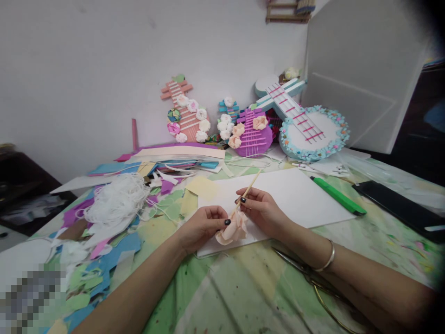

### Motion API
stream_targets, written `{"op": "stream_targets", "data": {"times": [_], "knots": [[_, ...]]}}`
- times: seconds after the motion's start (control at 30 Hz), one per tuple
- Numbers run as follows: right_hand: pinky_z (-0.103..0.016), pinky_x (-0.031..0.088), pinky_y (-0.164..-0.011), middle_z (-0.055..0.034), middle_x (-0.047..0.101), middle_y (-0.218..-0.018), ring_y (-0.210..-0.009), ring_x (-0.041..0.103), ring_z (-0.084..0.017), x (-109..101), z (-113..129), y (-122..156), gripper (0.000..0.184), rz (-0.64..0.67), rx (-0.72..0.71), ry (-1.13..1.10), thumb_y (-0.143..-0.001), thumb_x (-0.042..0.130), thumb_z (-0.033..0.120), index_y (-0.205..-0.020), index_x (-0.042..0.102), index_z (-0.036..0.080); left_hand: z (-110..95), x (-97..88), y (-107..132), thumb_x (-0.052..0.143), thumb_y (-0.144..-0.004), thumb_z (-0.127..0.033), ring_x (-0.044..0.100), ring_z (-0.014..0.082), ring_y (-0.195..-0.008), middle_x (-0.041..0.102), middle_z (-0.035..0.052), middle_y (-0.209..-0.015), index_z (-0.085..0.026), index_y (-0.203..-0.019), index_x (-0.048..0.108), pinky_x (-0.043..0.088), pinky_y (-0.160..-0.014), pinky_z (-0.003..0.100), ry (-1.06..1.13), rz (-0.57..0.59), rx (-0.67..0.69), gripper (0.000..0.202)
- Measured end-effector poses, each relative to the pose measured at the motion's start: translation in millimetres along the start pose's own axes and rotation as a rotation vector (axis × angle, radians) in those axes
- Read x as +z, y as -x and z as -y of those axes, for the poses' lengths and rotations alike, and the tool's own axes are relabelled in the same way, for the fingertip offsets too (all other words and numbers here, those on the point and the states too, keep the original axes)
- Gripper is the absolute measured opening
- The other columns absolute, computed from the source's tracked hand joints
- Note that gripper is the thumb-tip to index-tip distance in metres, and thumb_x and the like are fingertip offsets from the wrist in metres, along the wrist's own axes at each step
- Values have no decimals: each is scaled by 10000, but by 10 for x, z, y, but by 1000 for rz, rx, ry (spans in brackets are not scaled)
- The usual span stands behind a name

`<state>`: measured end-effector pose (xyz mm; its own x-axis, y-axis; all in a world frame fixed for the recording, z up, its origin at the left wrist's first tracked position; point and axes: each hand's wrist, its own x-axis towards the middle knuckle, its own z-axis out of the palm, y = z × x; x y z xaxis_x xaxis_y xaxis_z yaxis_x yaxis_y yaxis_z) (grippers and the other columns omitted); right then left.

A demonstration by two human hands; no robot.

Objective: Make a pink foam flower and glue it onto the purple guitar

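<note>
A peach paper flower (pixel 233 228) is held between my two hands over a white sheet (pixel 295 199). My left hand (pixel 205 227) pinches its petals from the left, thumb on top. With its fingers closed, my right hand (pixel 259 208) grips a thin pale stick (pixel 252 184), which slants up and away from the flower's base. The lower end of the stick meets the flower near my fingertips, and the exact join is hidden. Scissors (pixel 295 263) lie partly under my right forearm.
Paper scraps (pixel 121 250) and a tangle of white string (pixel 116 199) cover the left side. A green cutter (pixel 337 195) and a black flat case (pixel 399 206) lie at right. Flower-trimmed paper instruments, including a purple one (pixel 252 134) and a white-blue one (pixel 313 130), lean against the wall.
</note>
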<state>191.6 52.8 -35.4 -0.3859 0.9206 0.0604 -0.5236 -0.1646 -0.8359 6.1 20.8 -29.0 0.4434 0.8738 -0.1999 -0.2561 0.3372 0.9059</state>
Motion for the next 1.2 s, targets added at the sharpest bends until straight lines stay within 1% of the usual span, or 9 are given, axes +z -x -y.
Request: {"op": "stream_targets", "data": {"times": [0.27, 0.57, 1.2], "knots": [[-257, 382, -659, -27, 665, -725, -672, 568, -115, 17, 8, -10, 220, -16, 1, 1, -633, 720, 157, -846, 666, 166, -12, -2, -11, 783, -585, -182, 539, 86, -550, 604, 23, -641, -100, -686, 602, 368, -534, 194, -3, 1, 0, 222], [-262, 382, -637, -24, 666, -709, -663, 560, -124, 0, 7, -6, 243, -51, 1, 37, -611, 696, 148, -851, 665, 170, 1, -14, -1, 777, -601, -197, 541, 92, -561, 611, 30, -663, -103, -704, 600, 377, -542, 200, -10, 10, -3, 225], [-262, 371, -641, -25, 667, -713, -650, 552, -115, -4, 7, -8, 220, -40, -6, 24, -629, 684, 138, -846, 663, 171, 1, -16, -9, 776, -608, -195, 531, 80, -537, 605, 15, -638, -103, -694, 606, 370, -524, 192, 8, 15, 6, 212]]}}
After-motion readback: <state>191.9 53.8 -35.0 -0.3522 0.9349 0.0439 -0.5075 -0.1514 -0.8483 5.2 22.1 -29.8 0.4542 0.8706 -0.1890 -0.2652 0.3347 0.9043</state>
